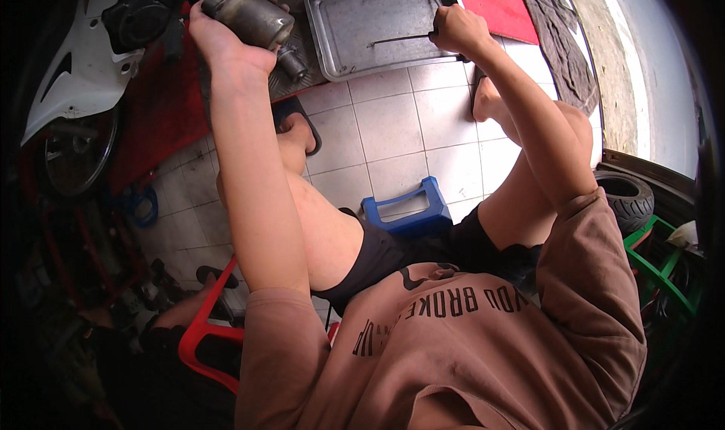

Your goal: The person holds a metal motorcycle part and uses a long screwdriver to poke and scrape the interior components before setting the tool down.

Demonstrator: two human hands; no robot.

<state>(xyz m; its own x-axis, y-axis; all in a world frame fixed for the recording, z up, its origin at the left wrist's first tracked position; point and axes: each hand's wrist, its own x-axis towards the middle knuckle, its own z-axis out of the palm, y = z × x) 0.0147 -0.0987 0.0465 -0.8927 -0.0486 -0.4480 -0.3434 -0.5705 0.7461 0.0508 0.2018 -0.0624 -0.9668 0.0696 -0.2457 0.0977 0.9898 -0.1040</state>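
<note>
My left hand [226, 41] grips a dull metal cylindrical part [257, 20] at the top left, resting against or just above a textured metal plate [298, 90]; a smaller cylinder [291, 63] shows beneath it. My right hand [458, 28] is closed on the handle of a thin tool with a long dark shaft [400, 38], held over a shallow silver tray [332, 67]. Whether the shaft's tip touches the tray's bottom I cannot tell. Another thin rod lies along the tray's right side.
A white motorcycle panel [72, 90] and wheel [75, 158] stand left on red matting [151, 128]. A blue plastic piece [408, 211] lies between my legs, a tyre [627, 203] and green frame [661, 271] at right. Another person's leg [177, 317] shows beside a red chair [196, 347].
</note>
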